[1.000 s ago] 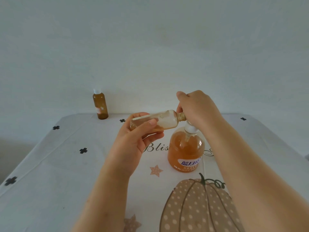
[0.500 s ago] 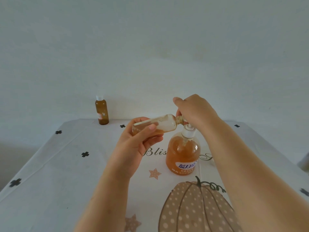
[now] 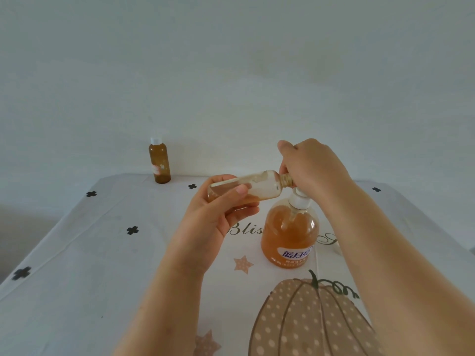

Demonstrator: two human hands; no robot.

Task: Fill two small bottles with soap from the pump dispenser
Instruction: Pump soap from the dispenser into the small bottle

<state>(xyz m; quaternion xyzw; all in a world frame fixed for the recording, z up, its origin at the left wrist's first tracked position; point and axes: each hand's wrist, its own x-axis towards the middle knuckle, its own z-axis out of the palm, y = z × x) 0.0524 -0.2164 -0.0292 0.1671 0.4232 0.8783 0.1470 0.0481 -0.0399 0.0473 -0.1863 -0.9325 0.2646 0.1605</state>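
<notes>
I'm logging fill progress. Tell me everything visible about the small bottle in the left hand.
The small bottle is clear and plastic-looking, with a threaded neck and no cap. It is held nearly horizontal above the table, neck pointing right and slightly raised. Amber soap pools along its lower side toward the base; pale smears coat the inside. The left hand grips its base half. Its mouth meets the right hand atop the pump dispenser; the nozzle contact is hidden.

My forearms [image 3: 164, 291] are bare as far as they show; my left grip [image 3: 213, 214] and right grip [image 3: 313, 165] are bare too, thumbnail [image 3: 241, 189] short.
</notes>
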